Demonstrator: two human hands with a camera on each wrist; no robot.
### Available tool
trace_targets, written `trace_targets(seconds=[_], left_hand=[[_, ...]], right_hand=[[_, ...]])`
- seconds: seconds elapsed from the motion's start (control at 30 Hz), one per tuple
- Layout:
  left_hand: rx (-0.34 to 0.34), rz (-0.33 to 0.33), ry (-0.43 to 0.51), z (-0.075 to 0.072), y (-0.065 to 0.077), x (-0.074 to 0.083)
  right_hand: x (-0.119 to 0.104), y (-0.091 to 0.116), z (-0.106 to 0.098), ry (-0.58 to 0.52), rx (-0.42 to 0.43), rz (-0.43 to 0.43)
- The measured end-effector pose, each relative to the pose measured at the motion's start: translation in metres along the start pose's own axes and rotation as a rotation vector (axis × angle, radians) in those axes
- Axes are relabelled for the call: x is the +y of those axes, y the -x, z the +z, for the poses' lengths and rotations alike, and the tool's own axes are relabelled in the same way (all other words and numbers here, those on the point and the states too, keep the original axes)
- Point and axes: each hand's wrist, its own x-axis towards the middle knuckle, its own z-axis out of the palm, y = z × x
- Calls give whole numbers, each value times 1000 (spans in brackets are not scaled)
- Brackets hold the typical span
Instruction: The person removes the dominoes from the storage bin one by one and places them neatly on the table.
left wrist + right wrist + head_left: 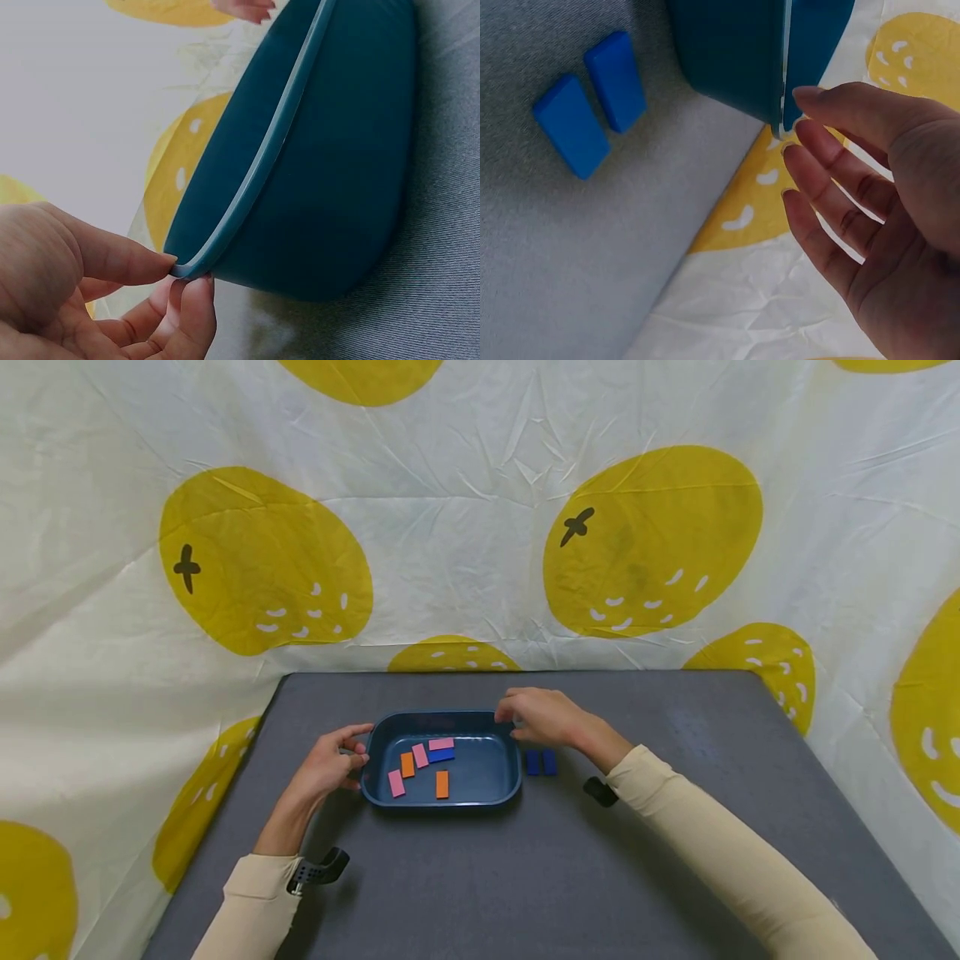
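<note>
A dark blue-teal rectangular tray stands on the table, with three pink blocks, two orange blocks and one blue block lying on its floor. My left hand pinches the tray's left rim between thumb and fingers, as the left wrist view shows. At the far right corner, my right hand hovers by the rim with loosely bent fingers. In the right wrist view its thumb and fingertips are close to the rim; whether they touch it I cannot tell.
Two blue blocks lie side by side on the grey table, just right of the tray. Behind the table hangs a white cloth with large yellow fruit prints. Dark bands sit on both wrists.
</note>
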Motion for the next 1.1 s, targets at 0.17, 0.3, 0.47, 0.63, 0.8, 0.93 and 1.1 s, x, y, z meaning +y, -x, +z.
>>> trace_targets(seconds=[0.17, 0.3, 0.47, 0.63, 0.8, 0.93, 1.1], left_hand=[[4, 0, -5, 1, 1, 1], [6, 6, -8, 1, 1, 1], [9, 4, -11, 1, 2, 2], [11, 5, -12, 1, 2, 1], [7, 12, -12, 0, 2, 1], [5, 13, -11, 0, 2, 2], [7, 9, -10, 0, 3, 3]], right_hand=[[-2, -8, 1, -68, -27, -20], [-2, -16, 3, -118, -57, -38], [-4, -25, 6, -142, -88, -59], [-11, -35, 10, -150, -122, -60], [-21, -45, 15, -148, -181, -58], [-27, -54, 21, -140, -237, -83], [-33, -64, 29, -140, -309, -119]])
